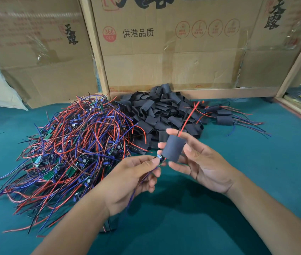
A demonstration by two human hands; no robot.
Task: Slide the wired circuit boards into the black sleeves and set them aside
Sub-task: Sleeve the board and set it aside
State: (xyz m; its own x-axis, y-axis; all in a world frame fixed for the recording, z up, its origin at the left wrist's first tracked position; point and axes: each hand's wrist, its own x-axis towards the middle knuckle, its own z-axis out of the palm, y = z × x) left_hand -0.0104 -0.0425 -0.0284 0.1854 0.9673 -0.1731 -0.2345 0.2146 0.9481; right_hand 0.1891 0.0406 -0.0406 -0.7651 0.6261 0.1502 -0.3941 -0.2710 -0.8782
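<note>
While my left fingers (150,163) pinch a small green wired circuit board (160,160), my right fingers (175,132) grip a black tubular sleeve (173,148) just beside it.

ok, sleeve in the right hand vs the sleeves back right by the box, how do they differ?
The held sleeve is off the table, upright in the right hand; the finished sleeves lie flat on the green table. The held one's board, pinched by the left hand, sits at its lower mouth; theirs are hidden inside. Both are black with wires running through.

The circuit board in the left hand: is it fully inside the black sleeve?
No, the circuit board sits just outside the black sleeve.
</note>
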